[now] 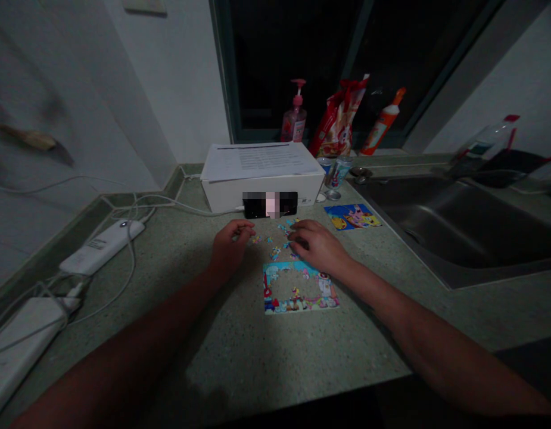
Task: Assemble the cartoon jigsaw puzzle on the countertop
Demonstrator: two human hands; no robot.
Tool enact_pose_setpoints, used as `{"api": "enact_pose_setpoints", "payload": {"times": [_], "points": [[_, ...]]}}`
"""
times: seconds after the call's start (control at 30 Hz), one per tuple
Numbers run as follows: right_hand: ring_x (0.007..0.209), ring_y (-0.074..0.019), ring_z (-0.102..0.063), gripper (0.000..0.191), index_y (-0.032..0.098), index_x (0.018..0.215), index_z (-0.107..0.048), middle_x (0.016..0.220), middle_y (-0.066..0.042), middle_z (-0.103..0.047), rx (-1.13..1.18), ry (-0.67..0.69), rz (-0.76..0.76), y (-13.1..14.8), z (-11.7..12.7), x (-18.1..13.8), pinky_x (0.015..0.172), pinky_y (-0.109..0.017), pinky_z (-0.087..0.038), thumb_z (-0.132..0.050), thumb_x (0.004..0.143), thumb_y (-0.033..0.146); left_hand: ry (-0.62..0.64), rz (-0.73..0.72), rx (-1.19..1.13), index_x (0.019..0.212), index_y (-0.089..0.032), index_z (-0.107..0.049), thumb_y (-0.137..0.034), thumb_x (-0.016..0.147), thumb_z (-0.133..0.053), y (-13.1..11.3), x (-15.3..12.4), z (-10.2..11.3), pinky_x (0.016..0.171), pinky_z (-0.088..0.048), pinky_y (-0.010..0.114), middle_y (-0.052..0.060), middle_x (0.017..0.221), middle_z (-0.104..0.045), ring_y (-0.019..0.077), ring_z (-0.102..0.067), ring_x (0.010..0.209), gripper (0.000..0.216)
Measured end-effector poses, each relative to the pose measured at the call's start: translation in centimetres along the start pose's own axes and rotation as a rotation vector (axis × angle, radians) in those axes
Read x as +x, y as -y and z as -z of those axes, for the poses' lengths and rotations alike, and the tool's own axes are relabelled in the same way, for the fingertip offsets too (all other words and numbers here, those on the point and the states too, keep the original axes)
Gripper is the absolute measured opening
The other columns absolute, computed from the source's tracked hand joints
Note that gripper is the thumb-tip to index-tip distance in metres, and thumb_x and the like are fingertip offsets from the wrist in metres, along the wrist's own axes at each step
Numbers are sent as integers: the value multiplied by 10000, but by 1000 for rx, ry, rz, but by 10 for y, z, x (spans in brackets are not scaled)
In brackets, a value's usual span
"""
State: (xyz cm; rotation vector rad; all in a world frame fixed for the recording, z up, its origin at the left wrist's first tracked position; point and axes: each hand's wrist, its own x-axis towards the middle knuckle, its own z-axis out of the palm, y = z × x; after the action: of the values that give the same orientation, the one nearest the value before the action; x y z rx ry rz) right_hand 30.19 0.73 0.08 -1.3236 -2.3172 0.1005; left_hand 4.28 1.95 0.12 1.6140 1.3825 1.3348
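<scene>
A jigsaw puzzle (pixel 271 307) lies on the counter in front of me, its colourful cartoon border joined around an open middle. A small clump of pieces (pixel 295 292) sits inside that frame. Beyond it, several loose puzzle pieces (pixel 275 252) are scattered between my hands. My left hand (pixel 229 247) rests left of them, thumb and fingertips drawn together; whatever they may hold is too small to make out. Over the pieces on the right, my right hand (pixel 318 245) has thumb and forefinger apart, fingertips near or touching pieces.
A phone (pixel 270 205) leans against a white box (pixel 262 187). A cartoon picture card (pixel 352 217) lies right, beside the steel sink (pixel 436 238). Glasses (pixel 338 179) stand behind it. White cables and a power strip (pixel 102 245) run along the left.
</scene>
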Motion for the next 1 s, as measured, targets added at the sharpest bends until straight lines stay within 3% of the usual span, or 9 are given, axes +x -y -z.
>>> {"api": "enact_pose_setpoints", "payload": {"times": [0.43,0.73,1.0], "points": [[1210,-292,-650,251,217,1082,-800,1247,-128,-727,10,24,48,-2,-2,-1,1077,-493,-524,-605,961,116,1,-2,2,922,-221,-722,-288,866,-606,2,1,0,846,-561,377,37,820,-781,220,-732,821,145],[1216,-301,-649,202,193,1122,-794,1260,-146,-721,8,52,45,3,1,0,1087,-508,-521,-650,982,206,-3,-5,-2,921,-216,-719,-310,857,-609,1,1,0,832,-558,362,36,814,-780,211,-728,806,158],[1217,-309,-644,216,180,1135,-797,1257,-147,-721,-4,77,49,5,3,1,1093,-506,-511,-641,986,178,-4,-8,-18,931,-211,-721,-330,846,-604,2,1,-1,830,-549,363,36,816,-778,213,-724,801,187]]}}
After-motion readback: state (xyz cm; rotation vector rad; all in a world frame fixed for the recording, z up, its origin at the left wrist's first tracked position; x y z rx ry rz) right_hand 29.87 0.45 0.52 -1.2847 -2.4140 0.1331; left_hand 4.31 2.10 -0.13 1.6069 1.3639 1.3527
